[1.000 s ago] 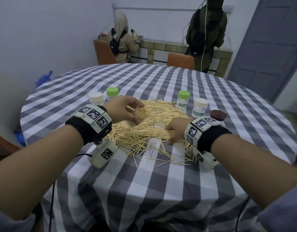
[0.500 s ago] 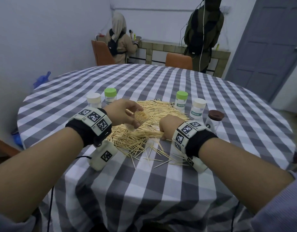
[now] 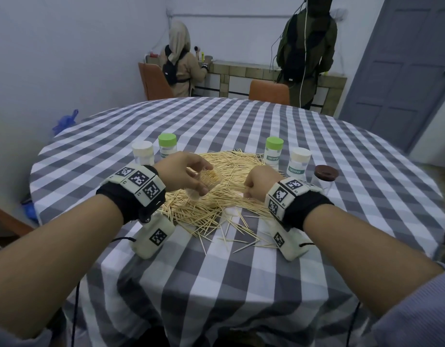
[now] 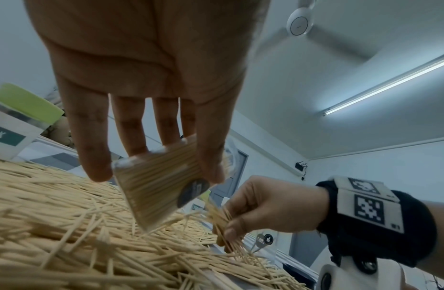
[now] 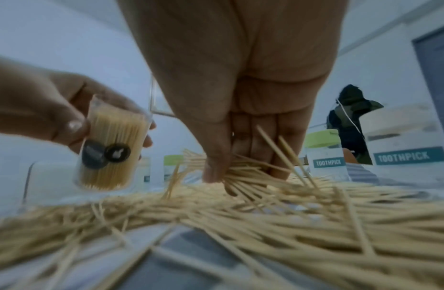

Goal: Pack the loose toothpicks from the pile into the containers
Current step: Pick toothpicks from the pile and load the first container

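Both hands curled, gripping – left hand (image 3: 183,171) raised (tilted), right hand (image 3: 260,180) lower.

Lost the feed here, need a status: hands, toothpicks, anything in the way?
Left hand holds open container, packed nearly full. Right hand pinches a bunch of toothpicks at the pile. Nothing between them.

open container (image 3: 206,180): clear, packed, tilted | toothpick pile (image 3: 216,196): tabletop sprawl
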